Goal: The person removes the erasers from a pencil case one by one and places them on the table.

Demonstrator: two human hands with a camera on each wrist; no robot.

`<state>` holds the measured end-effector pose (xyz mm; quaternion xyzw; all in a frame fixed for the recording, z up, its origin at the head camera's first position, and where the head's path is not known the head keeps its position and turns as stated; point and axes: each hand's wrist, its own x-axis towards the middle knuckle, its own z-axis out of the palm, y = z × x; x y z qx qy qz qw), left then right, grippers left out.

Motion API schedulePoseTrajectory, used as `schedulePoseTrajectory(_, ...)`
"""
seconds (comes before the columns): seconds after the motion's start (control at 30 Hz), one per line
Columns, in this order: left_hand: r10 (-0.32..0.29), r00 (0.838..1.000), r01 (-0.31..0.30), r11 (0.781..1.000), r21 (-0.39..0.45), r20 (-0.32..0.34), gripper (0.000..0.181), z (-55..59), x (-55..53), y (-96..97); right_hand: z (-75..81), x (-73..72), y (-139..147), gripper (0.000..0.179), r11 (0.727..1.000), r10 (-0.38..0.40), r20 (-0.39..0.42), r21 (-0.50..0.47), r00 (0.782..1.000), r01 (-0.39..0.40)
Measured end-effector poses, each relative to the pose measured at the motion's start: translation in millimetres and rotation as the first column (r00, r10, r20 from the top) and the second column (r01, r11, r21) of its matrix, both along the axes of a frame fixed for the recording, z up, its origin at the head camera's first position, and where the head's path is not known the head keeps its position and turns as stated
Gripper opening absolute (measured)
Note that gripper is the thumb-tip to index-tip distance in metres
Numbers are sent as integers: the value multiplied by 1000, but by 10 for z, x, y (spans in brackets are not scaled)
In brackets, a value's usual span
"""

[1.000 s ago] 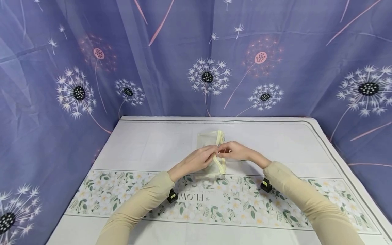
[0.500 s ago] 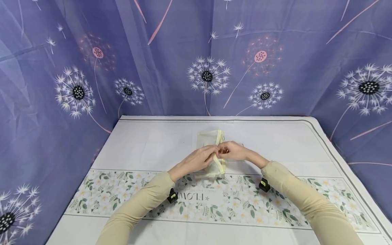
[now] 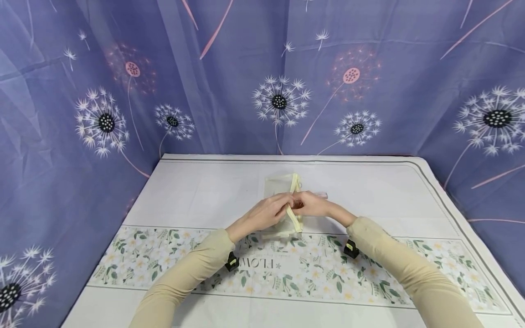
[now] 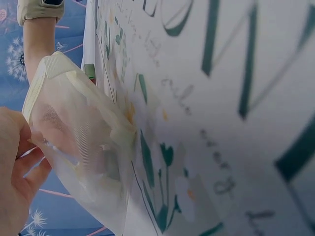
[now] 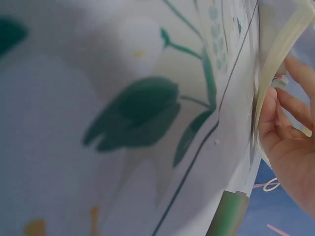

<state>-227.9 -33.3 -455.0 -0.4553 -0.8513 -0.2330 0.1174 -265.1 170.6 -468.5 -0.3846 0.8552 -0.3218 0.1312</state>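
A see-through mesh pouch point(image 3: 279, 184) with pale yellow trim point(image 3: 294, 221) stands near the middle of the table. My left hand point(image 3: 268, 212) pinches its edge near the mouth. My right hand point(image 3: 309, 203) is at the pouch's mouth with bent fingers. In the left wrist view, fingers show blurred through the mesh point(image 4: 91, 128). A small greyish piece with a pink line point(image 5: 279, 81) shows among the right fingers in the right wrist view; whether they grip it I cannot tell. Just beyond the right hand lies a pinkish clear object point(image 3: 321, 195), partly hidden.
A white table cover point(image 3: 205, 191) with a flowered band point(image 3: 156, 259) lies under the hands. A green cylinder-like object point(image 5: 229, 211) stands out near the right wrist camera. Black wrist cameras point(image 3: 351, 249) hang under the sleeves. A blue-purple dandelion curtain point(image 3: 229, 91) encloses the back and sides.
My right hand has shifted slightly left, further into the pouch's mouth. More of the pinkish clear object has come into sight behind it. My left hand keeps its pinch on the edge.
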Motion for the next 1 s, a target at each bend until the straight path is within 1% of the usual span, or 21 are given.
schedulePoseTrajectory(0.23,21,1000,-21,1000,4,6,13,15,7,4,-6,3,-11,8,999,15,42,35,999,-17)
schedulePoseTrajectory(0.37,24,1000,-24,1000,6,5,12,11,10,-5,-5,6,-10,7,1000,19,37,21,999,-20)
schedulePoseTrajectory(0.57,21,1000,-21,1000,8,0,13,-2,18,-10,-18,10,-16,8,1000,21,51,6,998,-21)
schedulePoseTrajectory(0.83,17,1000,-17,1000,6,11,13,-2,18,-3,-4,9,-25,20,1000,25,31,10,999,-25)
schedulePoseTrajectory(1.0,25,1000,-25,1000,8,14,12,-5,18,-5,12,20,-34,16,1000,23,16,-15,1000,-23)
